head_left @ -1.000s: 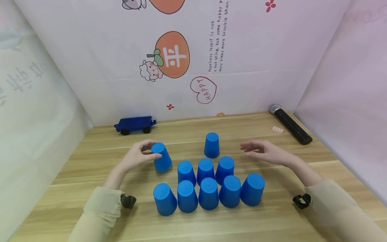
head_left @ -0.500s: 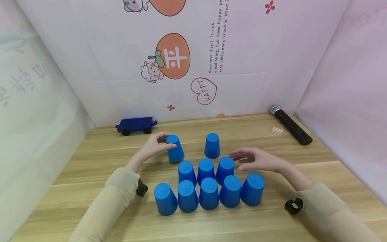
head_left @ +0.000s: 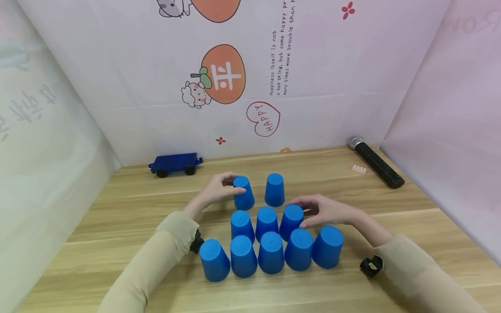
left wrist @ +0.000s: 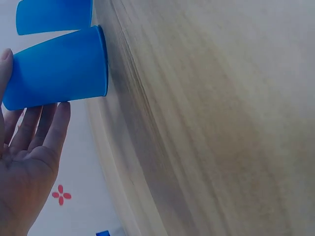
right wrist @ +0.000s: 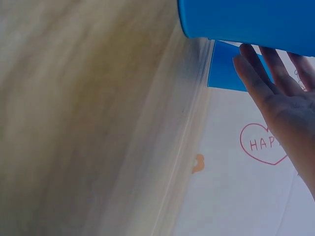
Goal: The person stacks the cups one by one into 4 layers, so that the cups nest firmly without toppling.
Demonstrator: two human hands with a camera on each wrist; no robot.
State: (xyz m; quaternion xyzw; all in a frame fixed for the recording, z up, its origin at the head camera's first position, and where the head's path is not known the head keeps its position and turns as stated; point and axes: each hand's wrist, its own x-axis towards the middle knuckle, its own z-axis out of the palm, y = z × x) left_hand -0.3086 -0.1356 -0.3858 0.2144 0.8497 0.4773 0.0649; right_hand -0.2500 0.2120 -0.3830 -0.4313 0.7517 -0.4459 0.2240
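Observation:
My left hand (head_left: 220, 190) holds an upside-down blue cup (head_left: 244, 196) between thumb and fingers. In the left wrist view the thumb and fingertips lie on opposite sides of this cup (left wrist: 61, 69). Just to its right stands another inverted blue cup (head_left: 275, 190), apart from both hands. My right hand (head_left: 326, 210) has its thumb and fingers round the right-end cup (head_left: 292, 221) of a row of three. Fingertips touch that cup's side (right wrist: 251, 22) in the right wrist view, where the thumb is hidden. The row's other cups (head_left: 266, 221) stand close by.
A nearer row of several inverted blue cups (head_left: 271, 253) crosses the wooden table (head_left: 250, 295). Along the back are a dark blue toy wagon (head_left: 175, 164) at left and a black microphone (head_left: 377, 164) at right. Printed white cloth (head_left: 332, 87) walls the table in.
My left hand has carried its cup rightward, up beside the lone back cup. The right hand has come left and taken hold of the right-end cup of the three.

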